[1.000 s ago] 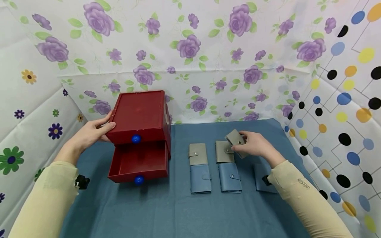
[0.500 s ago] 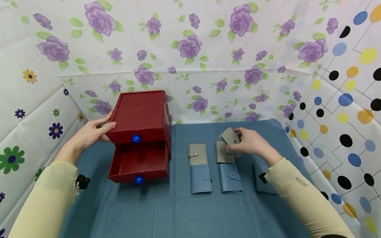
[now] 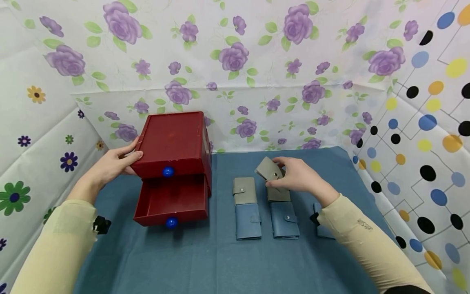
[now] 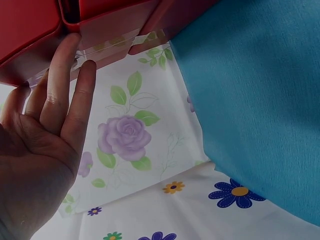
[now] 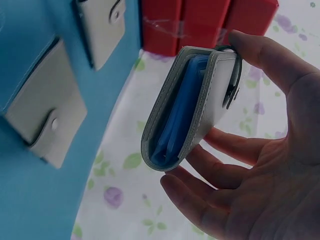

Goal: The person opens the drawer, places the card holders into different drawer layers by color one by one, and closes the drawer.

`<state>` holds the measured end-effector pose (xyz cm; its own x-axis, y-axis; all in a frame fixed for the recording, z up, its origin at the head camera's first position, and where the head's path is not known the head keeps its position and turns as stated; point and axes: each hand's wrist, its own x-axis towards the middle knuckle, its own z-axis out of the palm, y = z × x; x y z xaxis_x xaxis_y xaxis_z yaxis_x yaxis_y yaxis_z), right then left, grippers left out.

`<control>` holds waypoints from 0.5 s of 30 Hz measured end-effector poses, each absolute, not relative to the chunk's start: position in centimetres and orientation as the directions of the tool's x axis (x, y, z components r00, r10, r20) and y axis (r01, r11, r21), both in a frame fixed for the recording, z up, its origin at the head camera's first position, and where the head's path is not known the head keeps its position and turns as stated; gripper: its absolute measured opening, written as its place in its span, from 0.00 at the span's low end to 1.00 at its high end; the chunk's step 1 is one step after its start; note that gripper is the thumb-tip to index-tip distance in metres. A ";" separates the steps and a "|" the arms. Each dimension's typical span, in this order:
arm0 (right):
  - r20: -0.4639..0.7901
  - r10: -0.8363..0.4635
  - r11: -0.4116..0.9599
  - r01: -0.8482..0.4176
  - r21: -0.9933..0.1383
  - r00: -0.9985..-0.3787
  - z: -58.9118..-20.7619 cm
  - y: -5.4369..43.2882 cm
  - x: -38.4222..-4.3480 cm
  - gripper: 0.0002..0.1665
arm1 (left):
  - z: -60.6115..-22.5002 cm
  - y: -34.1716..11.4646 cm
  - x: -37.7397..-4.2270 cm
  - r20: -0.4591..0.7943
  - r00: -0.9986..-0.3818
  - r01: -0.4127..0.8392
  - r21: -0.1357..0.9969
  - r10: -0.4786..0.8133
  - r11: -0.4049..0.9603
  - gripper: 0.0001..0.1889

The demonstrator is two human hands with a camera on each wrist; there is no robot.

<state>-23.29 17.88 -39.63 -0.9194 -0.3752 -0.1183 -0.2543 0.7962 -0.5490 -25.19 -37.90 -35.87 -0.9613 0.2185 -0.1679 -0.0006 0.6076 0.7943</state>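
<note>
My right hand (image 3: 302, 175) holds a grey card holder (image 3: 268, 167) above the table by its edges, thumb and fingertips on either side. In the right wrist view, blue plastic sleeves show inside this card holder (image 5: 215, 100), and its snap strap is at the thumb side. Another grey card holder (image 3: 280, 195) lies partly hidden below it. My left hand (image 3: 110, 165) rests against the left side of a red drawer box (image 3: 170, 139), thumb at its top front edge. In the left wrist view, its fingers (image 4: 57, 85) extend to the box. The lower drawer (image 3: 174, 217) stands pulled out, showing its bare inside.
On the blue tablecloth (image 3: 235, 265) lie a grey card holder (image 3: 244, 190) and two blue ones, (image 3: 247, 222) and a right one (image 3: 284, 220). A third blue card holder (image 3: 324, 232) sits partly behind my right wrist. Flower-patterned cloth (image 3: 235, 102) walls the back.
My right hand has moved left with the grey card holder, passing over the grey one on the table. My left hand and the drawer box have stayed put.
</note>
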 end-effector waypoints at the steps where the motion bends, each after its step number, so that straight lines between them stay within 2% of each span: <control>1: -0.115 -0.381 0.794 -0.261 -0.550 -0.917 -39.5 17.6 -23.3 0.55 | -35.9 -37.9 -25.2 -0.169 -0.961 -0.002 0.796 0.218 0.605 0.39; 15: -0.068 -0.441 0.757 -0.330 -0.564 -0.895 -38.1 14.9 -22.4 0.54 | -35.9 -37.9 -25.1 -0.159 -0.961 0.008 0.800 0.225 0.601 0.38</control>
<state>-22.38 14.91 -38.09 -0.8949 -0.4410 -0.0683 -0.3301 0.7571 -0.5638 -25.07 -37.89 -35.92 -0.9611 0.2255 -0.1595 0.0082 0.6006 0.7995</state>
